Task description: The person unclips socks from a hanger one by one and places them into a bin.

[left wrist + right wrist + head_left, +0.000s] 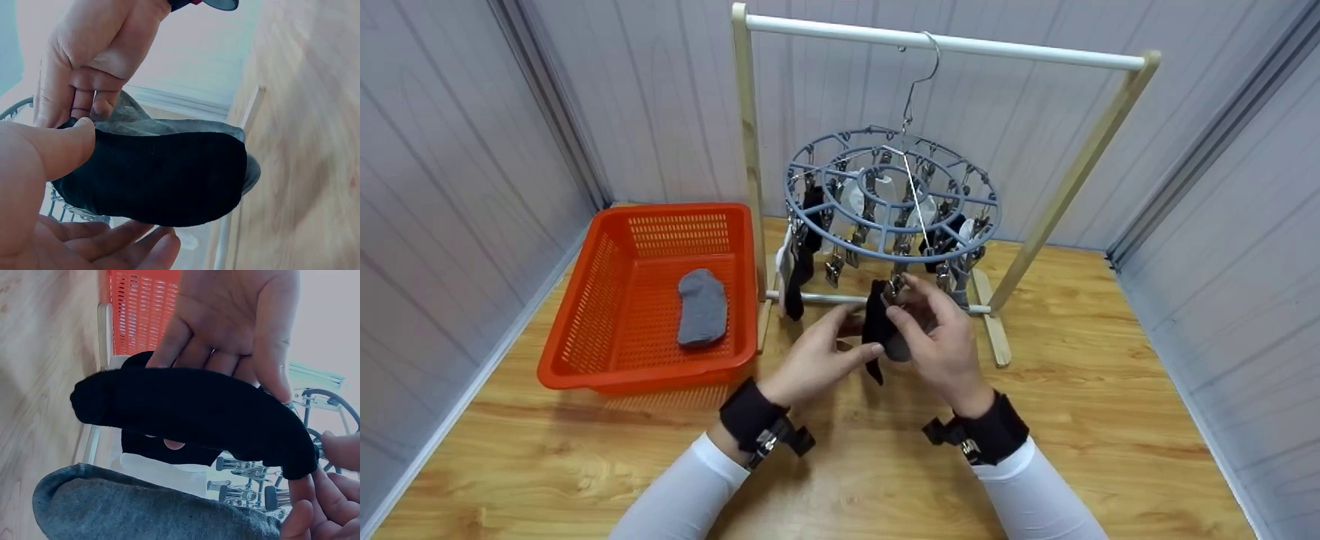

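Observation:
A black sock (874,330) hangs down between my two hands, below the front of a round grey clip hanger (885,256). My right hand (945,345) pinches at a metal clip (894,286) by the sock's upper end; that grip is partly hidden. My left hand (817,360) touches the sock from the left. Its thumb lies by the near edge, and its loosely extended fingers (194,354) are behind the cloth in the right wrist view. Grey cloth (197,127) shows behind the black sock in the left wrist view.
An orange basket (566,322) on the left holds a folded grey sock (703,307). The hanger hooks over the white bar (840,31) of a wooden stand (1065,195). Black, white and grey socks hang around the ring, among several metal clips. Panel walls (660,97) enclose the floor.

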`<state>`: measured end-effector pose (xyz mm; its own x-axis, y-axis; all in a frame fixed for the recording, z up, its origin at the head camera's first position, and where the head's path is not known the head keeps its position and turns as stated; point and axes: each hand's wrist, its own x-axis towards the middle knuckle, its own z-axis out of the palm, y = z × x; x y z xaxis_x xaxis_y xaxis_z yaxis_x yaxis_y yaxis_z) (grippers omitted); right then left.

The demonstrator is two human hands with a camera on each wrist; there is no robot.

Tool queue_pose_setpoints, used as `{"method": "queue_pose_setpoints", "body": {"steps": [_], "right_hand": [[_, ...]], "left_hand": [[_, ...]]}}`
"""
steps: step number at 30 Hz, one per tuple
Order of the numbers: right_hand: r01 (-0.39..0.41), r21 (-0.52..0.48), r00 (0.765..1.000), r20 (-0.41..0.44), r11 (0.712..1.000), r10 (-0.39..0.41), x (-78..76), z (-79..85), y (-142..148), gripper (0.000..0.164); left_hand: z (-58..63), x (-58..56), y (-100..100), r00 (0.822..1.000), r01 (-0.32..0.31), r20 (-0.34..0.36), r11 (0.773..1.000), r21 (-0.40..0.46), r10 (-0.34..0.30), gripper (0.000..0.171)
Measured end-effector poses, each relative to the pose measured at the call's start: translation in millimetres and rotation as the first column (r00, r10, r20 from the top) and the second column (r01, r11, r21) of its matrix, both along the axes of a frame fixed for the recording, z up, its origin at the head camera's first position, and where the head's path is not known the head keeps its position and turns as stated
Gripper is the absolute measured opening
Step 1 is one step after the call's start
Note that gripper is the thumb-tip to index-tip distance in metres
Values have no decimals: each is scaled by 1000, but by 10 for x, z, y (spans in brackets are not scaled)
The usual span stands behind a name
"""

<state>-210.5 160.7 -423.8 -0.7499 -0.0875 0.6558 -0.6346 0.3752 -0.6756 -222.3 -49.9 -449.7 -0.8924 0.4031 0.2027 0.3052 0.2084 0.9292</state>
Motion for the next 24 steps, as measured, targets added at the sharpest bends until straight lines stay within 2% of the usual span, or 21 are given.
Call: {"method": "queue_pose_setpoints", "body": {"steps": [5, 8, 14, 18, 24], "right_hand": [[-13, 0, 1000, 9, 1000, 13, 7, 2, 5, 45], [-17, -14, 1000, 26, 1000, 17, 11, -3, 6, 45], [-36, -70, 998, 40, 997, 39, 11, -9, -5, 43], [-65, -122, 994, 81, 990, 75, 4, -3, -3, 38], [-92, -247, 970, 197, 965, 143, 7, 43, 24, 34]], "left_hand": [[-4, 1, 3, 1000, -23, 18, 1000, 13, 22, 67], [-15, 6, 11, 999, -20, 26, 1000, 24, 19, 59], [-30, 25, 40, 999, 36, -1, 996, 79, -36, 44], [-33, 50, 65, 997, 69, -25, 995, 78, -67, 32], [-4, 105, 81, 990, 136, 27, 987, 84, -139, 21]]}}
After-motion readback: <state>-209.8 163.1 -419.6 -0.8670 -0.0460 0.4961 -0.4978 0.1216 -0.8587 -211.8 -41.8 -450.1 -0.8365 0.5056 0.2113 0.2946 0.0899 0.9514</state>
